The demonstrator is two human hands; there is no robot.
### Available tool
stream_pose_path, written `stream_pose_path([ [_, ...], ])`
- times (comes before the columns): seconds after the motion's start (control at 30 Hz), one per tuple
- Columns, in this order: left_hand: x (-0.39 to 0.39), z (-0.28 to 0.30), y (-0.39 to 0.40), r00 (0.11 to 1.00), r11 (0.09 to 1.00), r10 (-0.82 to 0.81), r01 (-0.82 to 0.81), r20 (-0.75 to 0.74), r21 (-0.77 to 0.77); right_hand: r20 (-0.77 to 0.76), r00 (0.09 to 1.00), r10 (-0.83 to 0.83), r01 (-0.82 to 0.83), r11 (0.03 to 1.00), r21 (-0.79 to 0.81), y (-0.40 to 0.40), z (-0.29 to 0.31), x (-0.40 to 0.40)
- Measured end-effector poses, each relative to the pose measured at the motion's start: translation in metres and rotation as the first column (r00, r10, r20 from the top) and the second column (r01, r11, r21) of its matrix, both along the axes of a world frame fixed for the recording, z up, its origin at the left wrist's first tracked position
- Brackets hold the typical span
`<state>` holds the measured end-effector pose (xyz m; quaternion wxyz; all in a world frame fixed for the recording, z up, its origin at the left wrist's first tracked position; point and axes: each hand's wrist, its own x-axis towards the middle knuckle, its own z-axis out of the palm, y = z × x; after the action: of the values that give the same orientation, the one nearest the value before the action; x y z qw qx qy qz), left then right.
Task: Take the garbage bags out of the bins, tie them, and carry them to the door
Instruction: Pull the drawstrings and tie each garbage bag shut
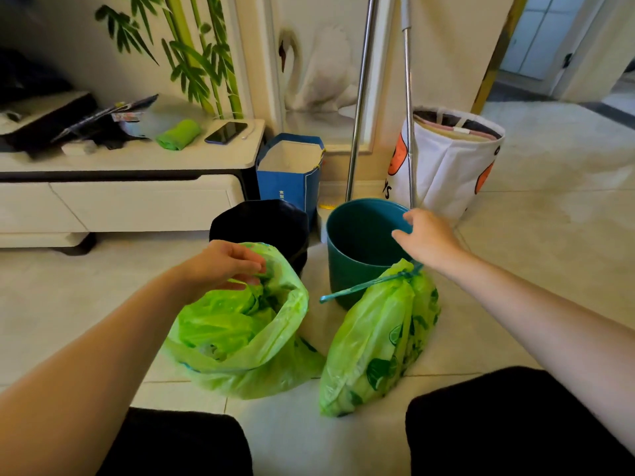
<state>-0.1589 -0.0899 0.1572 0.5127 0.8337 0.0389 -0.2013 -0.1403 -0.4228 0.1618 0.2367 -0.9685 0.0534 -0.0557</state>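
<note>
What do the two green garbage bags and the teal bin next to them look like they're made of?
Open green bag and tied green bag: thin, glossy plastic film, judging by the crinkles, sheen and translucency; the tied one carries darker green printing. Teal bin: probably rigid moulded plastic, with smooth, even, slightly matte walls, though painted metal can't be ruled out.

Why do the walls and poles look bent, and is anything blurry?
Head view: the wide-angle lens bows the mop poles and room edges; the cabinet top at far left is soft, the green bags sharp; daylight glares off the floor tiles at right.
</note>
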Motion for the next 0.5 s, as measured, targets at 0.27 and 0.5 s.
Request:
stream_pose_path([
  [0.27, -0.017, -0.004, 0.063, 0.954, 0.944, 0.102, -0.182, 0.281, 0.276, -0.129, 0.943, 0.308, -0.293, 0.949, 0.118, 0.095, -0.015, 0.001],
  [0.5, -0.027, -0.017, 0.115, 0.950, 0.798, 0.070, -0.237, 0.305, 0.554, -0.230, 0.905, 0.357, -0.306, 0.924, 0.227, 0.138, -0.035, 0.021],
])
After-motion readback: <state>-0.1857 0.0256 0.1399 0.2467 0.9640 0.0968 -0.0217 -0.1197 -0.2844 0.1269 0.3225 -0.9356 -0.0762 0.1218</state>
